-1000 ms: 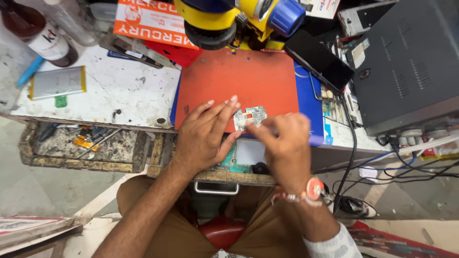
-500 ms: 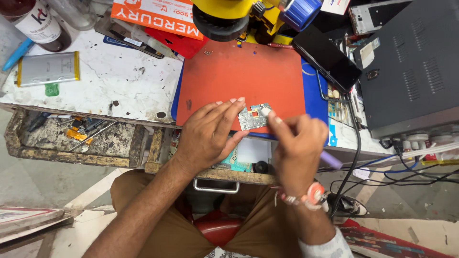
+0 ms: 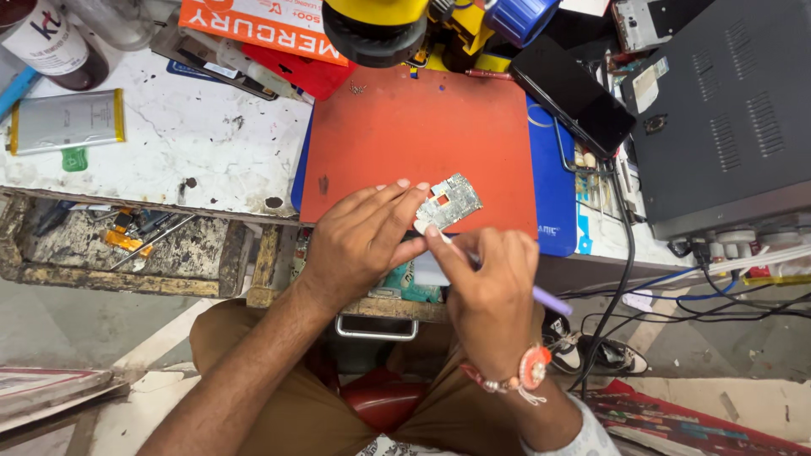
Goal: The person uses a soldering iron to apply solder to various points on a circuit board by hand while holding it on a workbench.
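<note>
Both hands have drawn closer together since half a second ago, and the right hand [image 3: 490, 291] now reaches its tool tip up to the near edge of the circuit board [image 3: 449, 203], where before it sat a little off to the side.

That small board lies tilted at the near edge of the orange mat [image 3: 422, 143]. The left hand [image 3: 363, 241] is curled partly shut, its fingertips pinching the board's left side and pressing it to the mat. The right hand is closed around a thin purple-handled tool [image 3: 541, 297], held like a pen, with thumb and forefinger near the tip; the tip touches or nearly touches the board, which of the two I cannot tell.

Under the orange mat a blue mat [image 3: 553, 181] shows on its right side. A black phone [image 3: 573, 95] lies just beyond the mat's far right corner, and a dark metal box [image 3: 726, 110] stands further right. Left of the mat, on the white desk [image 3: 194, 143], lies a flat silver battery [image 3: 66, 121]. A yellow microscope [image 3: 380, 25] overhangs the mat's far edge.
</note>
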